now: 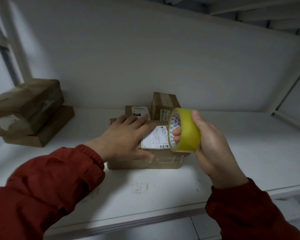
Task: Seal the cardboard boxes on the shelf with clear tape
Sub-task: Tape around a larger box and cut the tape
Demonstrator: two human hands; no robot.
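Note:
A flat cardboard box (156, 161) with a white shipping label lies in the middle of the white shelf (232, 153). My left hand (125, 137) rests flat on its top, fingers straight and spread over the label's left edge. My right hand (210, 144) grips a yellowish roll of clear tape (185, 132) just above the box's right end, fingers through the core and thumb on the outer face. Strips of clear tape cross the box's front right corner. Both arms wear red sleeves.
Two smaller cardboard boxes stand behind the flat one, a labelled one (137, 112) and a taller one (164, 104). At the left, a blurred box (28, 106) is stacked on a flat box (47, 132). The shelf's back wall is close behind.

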